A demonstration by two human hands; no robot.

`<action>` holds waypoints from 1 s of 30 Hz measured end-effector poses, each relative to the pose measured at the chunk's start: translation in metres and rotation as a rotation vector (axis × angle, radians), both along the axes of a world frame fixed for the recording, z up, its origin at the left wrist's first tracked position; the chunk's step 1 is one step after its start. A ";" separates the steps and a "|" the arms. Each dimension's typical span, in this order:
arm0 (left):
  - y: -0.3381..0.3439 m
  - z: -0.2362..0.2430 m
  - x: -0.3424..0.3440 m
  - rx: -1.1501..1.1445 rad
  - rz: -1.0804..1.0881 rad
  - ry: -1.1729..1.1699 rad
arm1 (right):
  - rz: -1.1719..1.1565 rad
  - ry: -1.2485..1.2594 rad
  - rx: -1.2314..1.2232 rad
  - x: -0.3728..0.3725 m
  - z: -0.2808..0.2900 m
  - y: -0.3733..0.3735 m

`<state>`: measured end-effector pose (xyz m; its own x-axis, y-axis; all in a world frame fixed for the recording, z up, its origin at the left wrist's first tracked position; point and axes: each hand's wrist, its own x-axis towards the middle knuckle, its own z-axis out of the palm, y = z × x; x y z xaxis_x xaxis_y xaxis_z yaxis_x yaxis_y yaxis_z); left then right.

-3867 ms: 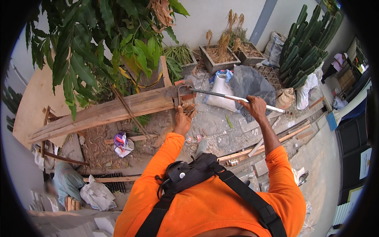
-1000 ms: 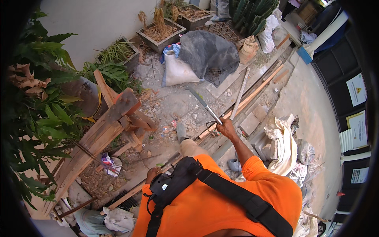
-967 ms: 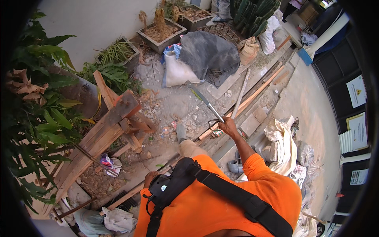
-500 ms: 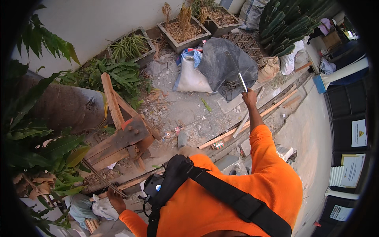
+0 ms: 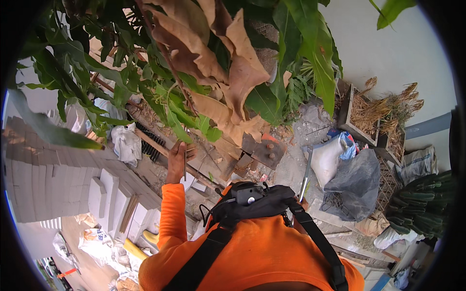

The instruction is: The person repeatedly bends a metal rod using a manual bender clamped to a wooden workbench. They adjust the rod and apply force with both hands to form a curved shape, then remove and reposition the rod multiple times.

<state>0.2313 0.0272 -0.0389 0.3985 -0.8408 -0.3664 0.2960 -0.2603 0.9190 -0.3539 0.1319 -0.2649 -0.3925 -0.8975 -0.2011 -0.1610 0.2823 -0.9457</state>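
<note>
Silver tool [image 5: 306, 173] near a white sack [image 5: 324, 164] at right is gripped in my half-hidden right hand [image 5: 304, 203] as, from afar, I clasp a thin rod [image 5: 185, 169] in my left hand [image 5: 177, 157].

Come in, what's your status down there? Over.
Left hand against thin rod, grip unclear. Right hand, mostly hidden, grips silver-handled tool. Hanging leaves block much of the upper view.

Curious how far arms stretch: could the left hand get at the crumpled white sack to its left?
Probably yes: the brown wooden plank and black ribbed grating between the left hand and crumpled white sack look low. But the hand appears to grip a thin straight rod, possibly hindering it.
</note>
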 end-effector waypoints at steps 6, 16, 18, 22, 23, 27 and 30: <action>-0.002 0.004 -0.003 -0.023 0.018 -0.682 | 0.044 0.130 0.002 0.007 0.070 -0.046; 0.051 0.061 -0.026 -0.251 0.326 -0.580 | 0.117 0.004 -0.087 -0.058 0.045 -0.140; 0.051 0.072 -0.051 -0.439 0.251 -0.395 | 0.167 -0.027 -0.048 -0.066 0.044 -0.161; 0.042 0.099 -0.161 -0.366 0.076 -0.280 | 0.315 -0.005 -0.119 -0.085 0.051 -0.196; 0.041 0.101 -0.193 -0.334 0.053 -0.218 | 0.353 0.003 -0.097 -0.091 0.058 -0.200; 0.035 0.075 -0.307 -0.268 -0.101 0.097 | 0.494 -0.030 -0.076 -0.126 0.089 -0.209; 0.026 0.048 -0.377 -0.254 -0.249 0.290 | 0.591 -0.034 -0.070 -0.150 0.121 -0.208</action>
